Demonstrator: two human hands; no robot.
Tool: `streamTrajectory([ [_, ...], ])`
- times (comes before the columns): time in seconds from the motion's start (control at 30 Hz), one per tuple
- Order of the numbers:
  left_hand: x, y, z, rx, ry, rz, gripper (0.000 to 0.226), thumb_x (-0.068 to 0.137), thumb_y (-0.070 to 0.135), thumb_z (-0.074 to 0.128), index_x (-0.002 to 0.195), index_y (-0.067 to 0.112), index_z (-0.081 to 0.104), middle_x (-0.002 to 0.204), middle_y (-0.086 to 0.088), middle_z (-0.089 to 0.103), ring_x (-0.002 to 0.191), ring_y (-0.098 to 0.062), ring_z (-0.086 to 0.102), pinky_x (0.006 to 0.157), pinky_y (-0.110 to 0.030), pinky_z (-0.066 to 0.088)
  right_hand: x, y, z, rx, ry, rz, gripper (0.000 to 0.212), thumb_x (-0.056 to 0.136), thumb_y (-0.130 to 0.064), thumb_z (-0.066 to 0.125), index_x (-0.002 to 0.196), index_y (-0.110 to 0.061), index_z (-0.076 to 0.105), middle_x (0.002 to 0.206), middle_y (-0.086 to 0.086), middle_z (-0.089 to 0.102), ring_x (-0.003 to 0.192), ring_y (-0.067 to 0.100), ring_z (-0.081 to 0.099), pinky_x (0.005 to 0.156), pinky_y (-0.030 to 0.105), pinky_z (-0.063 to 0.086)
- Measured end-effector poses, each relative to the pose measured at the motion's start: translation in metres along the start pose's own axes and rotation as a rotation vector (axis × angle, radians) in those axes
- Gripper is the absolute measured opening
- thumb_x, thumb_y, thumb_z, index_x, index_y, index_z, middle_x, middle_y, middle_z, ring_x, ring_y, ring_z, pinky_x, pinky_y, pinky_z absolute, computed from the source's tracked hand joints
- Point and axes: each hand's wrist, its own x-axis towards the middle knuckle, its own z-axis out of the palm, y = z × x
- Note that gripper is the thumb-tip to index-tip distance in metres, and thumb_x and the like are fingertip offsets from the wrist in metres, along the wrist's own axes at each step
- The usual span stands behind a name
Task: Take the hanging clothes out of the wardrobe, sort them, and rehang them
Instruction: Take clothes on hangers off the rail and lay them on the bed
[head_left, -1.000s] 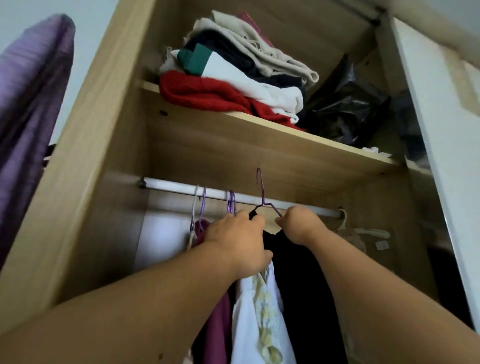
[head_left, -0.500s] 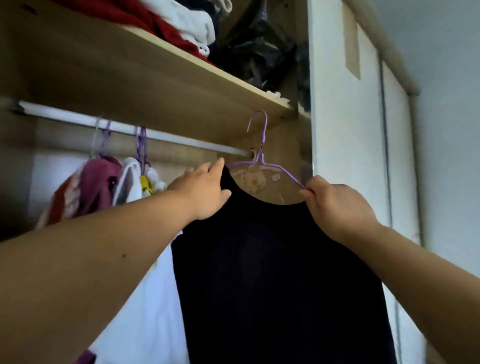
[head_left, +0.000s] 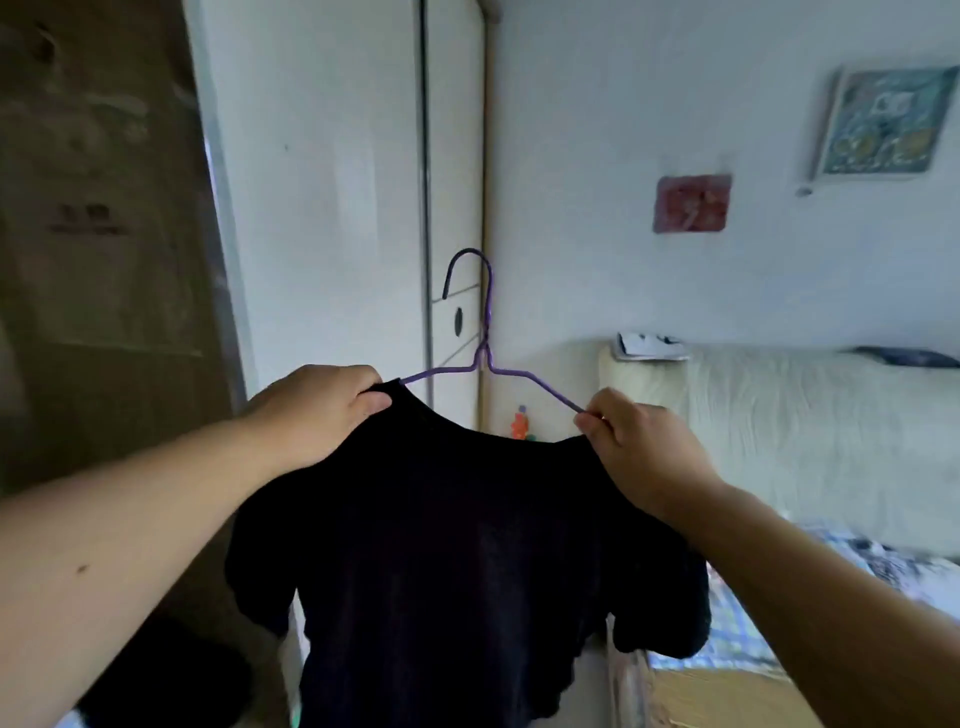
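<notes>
Head view: a black short-sleeved top hangs on a thin purple wire hanger, held in the air before the white wardrobe door — left hand grips its left shoulder, right hand pinches the hanger's right arm.

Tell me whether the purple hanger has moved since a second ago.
Yes. The purple hanger with the black top moved rightward: it hung left of the white wardrobe door, and now it is held in front of that door.
</notes>
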Motion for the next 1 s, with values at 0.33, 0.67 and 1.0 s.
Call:
streamTrajectory([
  [0.33,0.006,0.111,0.149,-0.127,-0.310,0.394,0.013,0.097,0.033,0.046,0.089,0.033,0.057,0.095,0.001,0.061,0.099,-0.025,0.058,0.081,-0.036,0.045,-0.145,0.115,-0.010,-0.120,-0.142,0.513,0.023,0.096,-0.038,0.045,0.103,-0.021,0.059,0.103,0.012,0.066,0.098,0.032,0.059,0.075,0.034,0.044],
  [0.67,-0.003,0.181,0.235,-0.072,-0.607,0.891,0.023,0.097,0.034,0.048,0.108,0.022,0.064,0.111,0.000,0.066,0.107,-0.020,0.059,0.082,-0.027,0.040,-0.284,0.074,-0.015,-0.180,-0.161,1.049,0.024,0.097,-0.036,0.044,0.102,-0.019,0.061,0.094,0.007,0.064,0.094,0.028,0.059,0.072,0.030,0.043],
  [1.0,-0.149,0.289,0.255,-0.059,-1.065,1.348,0.021,0.093,0.039,0.054,0.106,0.029,0.069,0.101,0.012,0.069,0.095,-0.009,0.061,0.086,-0.024,0.046,-0.453,-0.050,-0.063,-0.178,-0.194,1.622,0.025,0.096,-0.037,0.048,0.108,-0.024,0.065,0.107,0.003,0.064,0.097,0.020,0.058,0.080,0.026,0.043],
])
